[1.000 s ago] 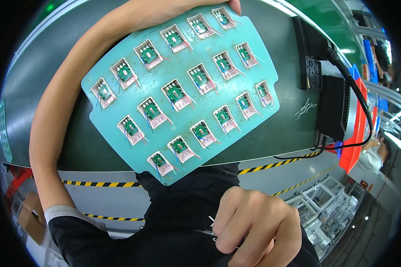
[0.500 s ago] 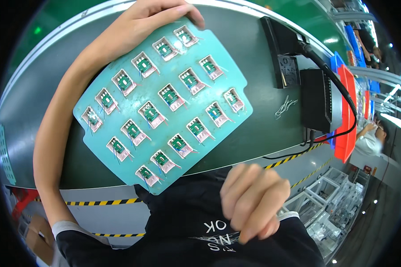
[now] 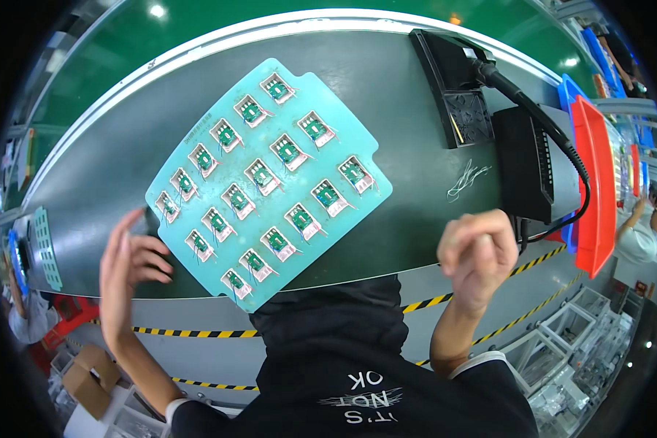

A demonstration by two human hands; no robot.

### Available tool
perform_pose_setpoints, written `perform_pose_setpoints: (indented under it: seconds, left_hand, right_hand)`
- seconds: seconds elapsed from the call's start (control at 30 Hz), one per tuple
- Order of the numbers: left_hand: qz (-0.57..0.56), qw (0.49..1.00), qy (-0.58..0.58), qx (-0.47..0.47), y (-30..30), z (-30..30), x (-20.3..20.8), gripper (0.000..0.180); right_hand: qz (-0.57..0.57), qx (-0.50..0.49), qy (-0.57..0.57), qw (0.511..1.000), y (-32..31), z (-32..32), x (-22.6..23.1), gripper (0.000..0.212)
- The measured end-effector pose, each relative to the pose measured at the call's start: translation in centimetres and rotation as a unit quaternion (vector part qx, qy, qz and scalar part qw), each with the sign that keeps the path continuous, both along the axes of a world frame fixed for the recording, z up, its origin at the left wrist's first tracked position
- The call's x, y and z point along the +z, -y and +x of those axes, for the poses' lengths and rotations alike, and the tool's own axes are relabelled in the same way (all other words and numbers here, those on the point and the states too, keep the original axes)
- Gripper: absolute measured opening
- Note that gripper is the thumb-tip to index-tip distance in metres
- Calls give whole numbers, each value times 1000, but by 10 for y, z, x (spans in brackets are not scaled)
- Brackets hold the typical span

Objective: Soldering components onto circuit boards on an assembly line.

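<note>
A teal tray [image 3: 299, 193] lies slantwise on the dark workbench. Set in it are rows of small white housings, each with a green circuit board [image 3: 288, 151] and thin wires trailing out at one end. My left hand [image 3: 130, 255] is beside the tray's left corner, fingers spread and holding nothing. To the right of the tray, over the bench's front edge, my right hand [image 3: 480, 255] is raised with its fingers curled in. Whether anything small is inside those fingers is hidden.
A black stand [image 3: 466, 109] and a black box [image 3: 522, 164] with a thick cable sit at the right. Loose white wires [image 3: 466, 181] lie left of the box. A red bin [image 3: 595, 186] stands beyond. At the far left is another teal perforated plate [image 3: 47, 248].
My left hand has let go of the tray's far edge and drawn back to its left corner. The tray lies slightly lower and turned a little. My right hand has moved right and up.
</note>
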State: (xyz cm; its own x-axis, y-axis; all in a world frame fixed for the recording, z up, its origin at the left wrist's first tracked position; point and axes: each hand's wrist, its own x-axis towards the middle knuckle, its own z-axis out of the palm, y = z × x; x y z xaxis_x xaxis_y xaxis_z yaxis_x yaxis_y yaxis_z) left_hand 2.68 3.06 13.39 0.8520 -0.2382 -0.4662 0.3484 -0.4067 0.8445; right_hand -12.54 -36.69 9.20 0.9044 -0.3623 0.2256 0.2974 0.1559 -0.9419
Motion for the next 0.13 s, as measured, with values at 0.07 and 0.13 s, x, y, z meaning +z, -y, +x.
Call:
perform_pose_setpoints:
  seconds: [0.07, 0.13]
  left_hand:
    - [-58, 998, -30, 25, 8, -29, -1, 62]
    - [-105, 994, -12, 25, 9, -50, -18, 73]
  right_hand:
    - [-35, 17, -75, 996, -9, 8, 5, 18]
    - [-146, -23, -125, 981, -20, 17, 0, 24]
